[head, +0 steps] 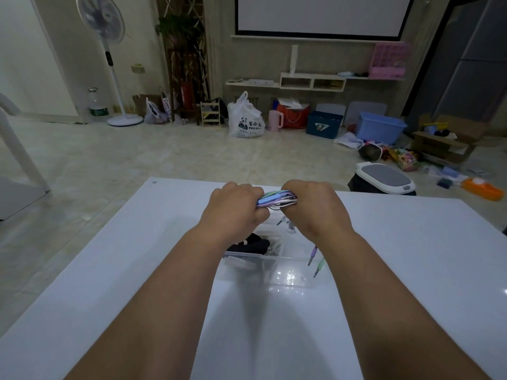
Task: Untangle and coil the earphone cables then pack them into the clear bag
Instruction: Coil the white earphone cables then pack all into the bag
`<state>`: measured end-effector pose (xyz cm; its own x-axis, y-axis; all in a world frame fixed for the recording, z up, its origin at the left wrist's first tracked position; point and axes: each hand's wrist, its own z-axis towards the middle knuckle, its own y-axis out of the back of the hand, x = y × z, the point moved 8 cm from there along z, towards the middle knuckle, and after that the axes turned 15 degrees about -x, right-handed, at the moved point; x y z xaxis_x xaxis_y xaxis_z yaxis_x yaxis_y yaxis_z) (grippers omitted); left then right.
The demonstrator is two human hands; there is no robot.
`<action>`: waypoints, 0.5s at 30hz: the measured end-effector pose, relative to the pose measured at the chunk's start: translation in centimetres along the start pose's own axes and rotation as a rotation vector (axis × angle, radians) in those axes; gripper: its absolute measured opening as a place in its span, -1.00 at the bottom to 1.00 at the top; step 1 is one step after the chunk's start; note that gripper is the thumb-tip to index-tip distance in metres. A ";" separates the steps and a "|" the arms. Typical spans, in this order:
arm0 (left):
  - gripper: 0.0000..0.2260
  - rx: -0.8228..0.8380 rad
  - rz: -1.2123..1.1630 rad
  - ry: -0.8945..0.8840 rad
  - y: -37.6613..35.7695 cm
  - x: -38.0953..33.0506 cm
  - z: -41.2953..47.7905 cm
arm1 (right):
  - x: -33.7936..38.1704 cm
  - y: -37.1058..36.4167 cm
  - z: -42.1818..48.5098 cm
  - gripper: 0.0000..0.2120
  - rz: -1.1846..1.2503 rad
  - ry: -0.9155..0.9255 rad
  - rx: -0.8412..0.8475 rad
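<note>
1. Several pastel earphone cables (275, 199), blue, lilac, green, white and black, are bunched into one tight bundle held above the far part of the white counter (411, 270).
2. The left hand (236, 208) grips the bundle's left end and the right hand (315, 207) its right end, fingers of both clenched round it; the hands hide both ends.
3. A purple plug (312, 256) and a green plug (319, 267) dangle below the right wrist.
4. The clear bag (288, 275) lies on the counter under the hands, with a black item (247, 244) inside; the forearms cover its sides.
5. On the floor beyond stand a white lidded bin (384, 179), a white plastic bag (246, 117), a blue tub (380, 130) and a pedestal fan (109, 58).
</note>
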<state>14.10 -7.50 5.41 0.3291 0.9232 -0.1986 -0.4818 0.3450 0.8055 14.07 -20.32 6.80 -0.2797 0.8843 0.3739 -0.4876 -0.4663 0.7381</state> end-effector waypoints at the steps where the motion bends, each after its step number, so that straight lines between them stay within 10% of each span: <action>1: -0.79 0.022 -0.061 0.031 -0.4 0.2 0.0 | 0.0 -0.2 0.1 -0.88 0.005 0.002 -0.012; 15: -0.72 -0.066 -0.265 0.130 1.7 -0.3 1.0 | 1.3 2.5 1.4 -0.83 0.058 0.023 -0.157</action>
<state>13.97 -7.33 7.40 0.3462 0.8118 -0.4702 -0.4463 0.5834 0.6786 13.67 -20.28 9.94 -0.3292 0.8559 0.3988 -0.5926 -0.5161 0.6184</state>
